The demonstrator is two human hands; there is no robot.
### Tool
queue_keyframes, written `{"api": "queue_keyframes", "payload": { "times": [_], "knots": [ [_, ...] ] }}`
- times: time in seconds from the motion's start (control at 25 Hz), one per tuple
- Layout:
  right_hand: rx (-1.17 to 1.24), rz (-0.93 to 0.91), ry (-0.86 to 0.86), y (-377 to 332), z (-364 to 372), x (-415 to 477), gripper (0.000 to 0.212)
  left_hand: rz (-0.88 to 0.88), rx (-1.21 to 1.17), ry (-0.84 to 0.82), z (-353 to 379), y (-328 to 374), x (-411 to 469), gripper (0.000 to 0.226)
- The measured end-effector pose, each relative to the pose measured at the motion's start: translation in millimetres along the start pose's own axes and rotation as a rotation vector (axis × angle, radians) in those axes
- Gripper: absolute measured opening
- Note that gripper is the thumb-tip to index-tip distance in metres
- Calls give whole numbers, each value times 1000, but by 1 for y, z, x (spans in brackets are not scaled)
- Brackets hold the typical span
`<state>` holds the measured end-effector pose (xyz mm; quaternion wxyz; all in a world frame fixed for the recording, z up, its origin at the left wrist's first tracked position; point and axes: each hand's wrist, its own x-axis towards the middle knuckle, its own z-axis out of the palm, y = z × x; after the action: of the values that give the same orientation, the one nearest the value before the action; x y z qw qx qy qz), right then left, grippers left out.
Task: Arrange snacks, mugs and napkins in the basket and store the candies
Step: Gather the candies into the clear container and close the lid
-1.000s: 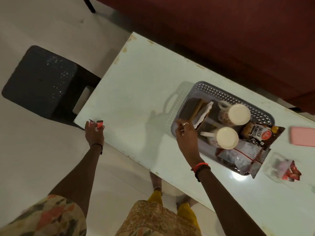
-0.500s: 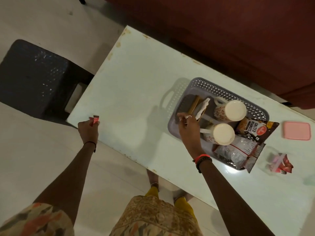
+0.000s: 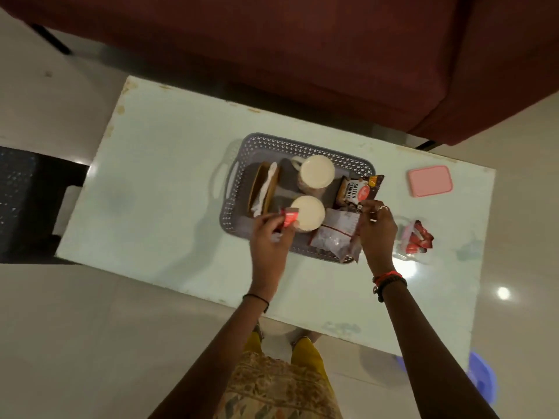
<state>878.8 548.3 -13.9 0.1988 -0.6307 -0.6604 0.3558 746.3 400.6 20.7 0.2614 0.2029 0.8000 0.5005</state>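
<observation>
Change: left hand, 1 red candy pinched, brought from the table's left edge to the basket.
Right hand: fingers closed on a snack packet, frame centre.
Meaning: candy storage judged next.

On the pale surface a grey perforated basket holds two mugs, napkins and snack packets. The left hand pinches a red candy over its near edge; the right hand touches the packets. Right: candies, a pink lid.

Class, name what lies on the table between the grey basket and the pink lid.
Head view: between the grey basket and the pink lid is only bare table.
</observation>
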Motion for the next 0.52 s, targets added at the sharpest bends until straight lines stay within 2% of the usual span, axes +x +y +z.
{"api": "queue_keyframes", "payload": {
  "times": [0.16, 0.28, 0.36, 0.52],
  "knots": [
    [51, 154, 109, 60, -74, 27, 24, 78, 15, -315, 117, 42, -46, 19],
    [24, 192, 141, 99, -111, 40, 22, 34, 94, -487, 188, 49, -60, 19],
    [21, 194, 139, 118, -124, 45, 21, -12, 172, -553, 226, 46, -60, 21],
    [40, 212, 132, 147, -135, 51, 21, 5, 289, -588, 275, 38, -56, 18]
  ]
}}
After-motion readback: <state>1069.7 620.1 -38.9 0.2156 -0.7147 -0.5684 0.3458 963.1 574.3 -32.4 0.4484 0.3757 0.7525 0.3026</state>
